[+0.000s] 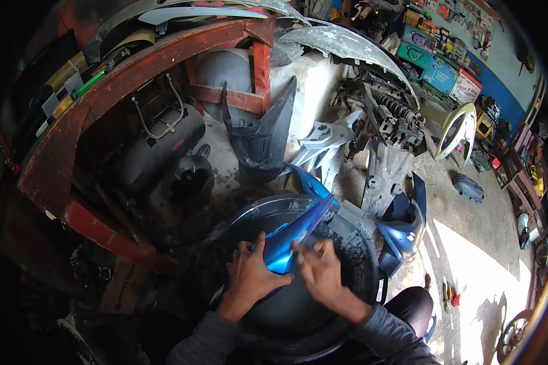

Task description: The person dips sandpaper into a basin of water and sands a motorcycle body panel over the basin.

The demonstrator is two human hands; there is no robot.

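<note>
Left hand (252, 277): wrapped round the near end of the blue panel, thumb on one side, fingers on the other.
Black fairing (259, 143): on the floor beyond the tub, apart from both hands.
Blue panel (295, 236): held over the tub, its narrow end pointing away and to the right. Work on it looks under way — no line shows between treated and untreated surface, so how much is left cannot be told.
Right hand (321, 271): fingers curled, tips close by the panel's right edge; whether they pinch something small, I cannot tell.
Black tub (360, 250): beneath the panel and both hands.
Dark blue part (402, 228): just right of the tub, out of the hands — finished or waiting, nothing shows which.
</note>
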